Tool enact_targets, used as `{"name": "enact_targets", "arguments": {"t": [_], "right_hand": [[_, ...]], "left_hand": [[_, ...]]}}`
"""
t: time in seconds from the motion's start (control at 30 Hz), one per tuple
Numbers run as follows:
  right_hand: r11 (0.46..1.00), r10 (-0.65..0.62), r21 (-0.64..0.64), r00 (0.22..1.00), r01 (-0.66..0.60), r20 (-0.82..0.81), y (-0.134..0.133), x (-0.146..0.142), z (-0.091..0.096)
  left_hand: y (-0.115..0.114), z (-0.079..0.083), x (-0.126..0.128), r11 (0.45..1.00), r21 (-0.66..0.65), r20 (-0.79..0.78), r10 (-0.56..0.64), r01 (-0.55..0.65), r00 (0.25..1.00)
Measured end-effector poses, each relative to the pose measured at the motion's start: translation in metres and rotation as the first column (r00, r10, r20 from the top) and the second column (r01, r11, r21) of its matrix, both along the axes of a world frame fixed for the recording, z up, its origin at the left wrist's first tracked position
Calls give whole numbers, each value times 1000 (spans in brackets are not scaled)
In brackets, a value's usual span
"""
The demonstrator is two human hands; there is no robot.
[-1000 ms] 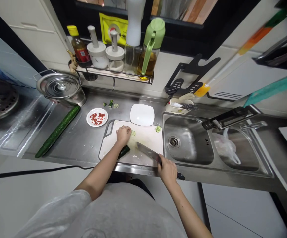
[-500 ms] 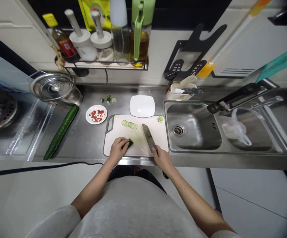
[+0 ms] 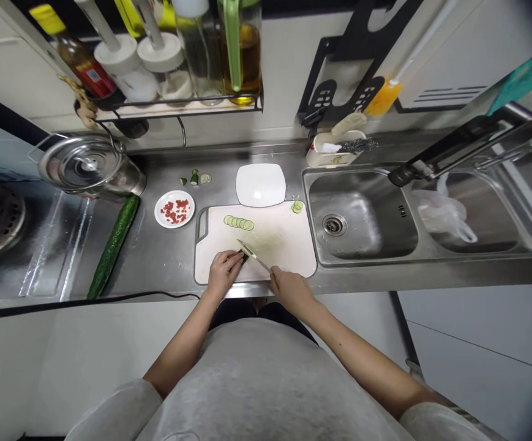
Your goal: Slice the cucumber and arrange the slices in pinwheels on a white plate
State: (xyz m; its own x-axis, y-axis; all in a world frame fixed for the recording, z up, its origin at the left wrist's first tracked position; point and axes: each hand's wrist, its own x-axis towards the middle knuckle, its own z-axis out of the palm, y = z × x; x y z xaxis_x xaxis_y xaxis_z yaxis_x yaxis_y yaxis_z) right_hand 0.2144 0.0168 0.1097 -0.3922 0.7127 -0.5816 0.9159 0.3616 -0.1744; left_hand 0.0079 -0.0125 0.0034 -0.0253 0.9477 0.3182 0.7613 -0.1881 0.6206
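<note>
My left hand [image 3: 224,271] is closed on a short dark-green cucumber piece [image 3: 244,256], pressed to the white cutting board [image 3: 210,264]. The fingers hide most of that piece. In my right hand [image 3: 291,290] is the handle of a kitchen knife [image 3: 257,258]; its blade stands edge down at the cut end of the piece, close to my left fingertips. Whether the blade touches the piece I cannot tell. A row of thin cucumber slices [image 3: 239,223] lies overlapping farther up the board. A few more slices [image 3: 297,207] sit at the board's far right corner.
Behind the board is a white square plate [image 3: 261,184]. To its left are a small plate with red bits [image 3: 159,215], cucumber ends [image 3: 194,179], a whole cucumber [image 3: 114,248] and a lidded steel pot [image 3: 130,177]. At right is a double sink [image 3: 362,214]; a bottle rack [image 3: 187,107] hangs above.
My right hand has brought the knife left and turned its blade upright, from lying flat over the board to the end of the cucumber piece. My left hand keeps its hold. The camera view has shifted.
</note>
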Motion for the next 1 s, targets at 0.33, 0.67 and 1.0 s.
{"name": "enact_targets", "arguments": {"t": [0.33, 0.67, 1.0], "right_hand": [[999, 47, -1, 999, -47, -15, -6, -3, -4], [998, 60, -10, 998, -60, -18, -5, -4, -2], [996, 79, -28, 996, -80, -28, -6, -6, -2]], "left_hand": [[2, -1, -1, 1000, 9, -35, -13, 14, 999], [2, -2, -1, 1000, 27, -50, -6, 8, 999], [3, -3, -1, 999, 31, -60, -11, 13, 998]]}}
